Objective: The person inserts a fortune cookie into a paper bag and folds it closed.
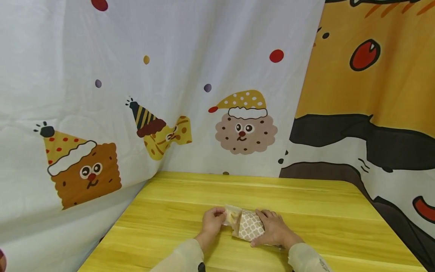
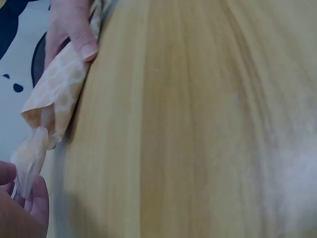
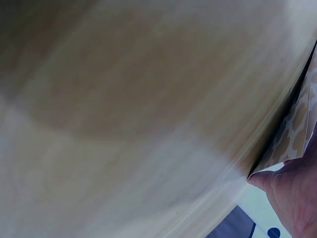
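Note:
A brown paper bag [image 1: 250, 226] with a white lattice print lies on the wooden table, its mouth facing left. Out of that mouth sticks a clear plastic packet [image 1: 232, 216] with something pale yellow inside. My left hand [image 1: 211, 223] pinches the outer end of the packet [image 2: 29, 157] between thumb and fingers. Across the closed end of the bag, my right hand [image 1: 276, 231] grips it, thumb on the near side and fingers on the far side. In the right wrist view the bag's patterned side [image 3: 293, 130] shows beside the hand. The packet's inner end is hidden in the bag.
The yellow wood-grain table [image 1: 163, 223] spreads around both hands. Behind it and on the left hangs a white curtain [image 1: 190, 45] with cartoon snacks, and an orange cartoon curtain [image 1: 401, 94] hangs at the right.

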Action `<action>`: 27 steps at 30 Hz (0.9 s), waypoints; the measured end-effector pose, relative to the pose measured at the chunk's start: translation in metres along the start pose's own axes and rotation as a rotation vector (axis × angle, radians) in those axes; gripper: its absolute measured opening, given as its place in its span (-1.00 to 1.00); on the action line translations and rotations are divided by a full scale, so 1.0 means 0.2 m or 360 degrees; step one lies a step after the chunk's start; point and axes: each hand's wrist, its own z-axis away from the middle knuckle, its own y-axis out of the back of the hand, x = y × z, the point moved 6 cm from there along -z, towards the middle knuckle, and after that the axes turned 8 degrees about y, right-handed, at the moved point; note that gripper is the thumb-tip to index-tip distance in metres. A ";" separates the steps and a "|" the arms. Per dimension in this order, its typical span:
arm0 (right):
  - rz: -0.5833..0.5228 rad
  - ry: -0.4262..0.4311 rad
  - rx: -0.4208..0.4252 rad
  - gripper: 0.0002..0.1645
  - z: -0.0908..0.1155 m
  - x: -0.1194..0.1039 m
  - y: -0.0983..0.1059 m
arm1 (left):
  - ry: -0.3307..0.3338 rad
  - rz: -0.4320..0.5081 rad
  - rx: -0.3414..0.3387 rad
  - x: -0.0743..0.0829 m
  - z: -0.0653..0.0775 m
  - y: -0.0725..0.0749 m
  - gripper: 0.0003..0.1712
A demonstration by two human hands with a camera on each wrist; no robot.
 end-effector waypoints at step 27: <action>0.0020 -0.0013 -0.0029 0.54 0.01 -0.02 0.02 | 0.0017 -0.0108 -0.0107 -0.02 0.00 -0.12 -0.83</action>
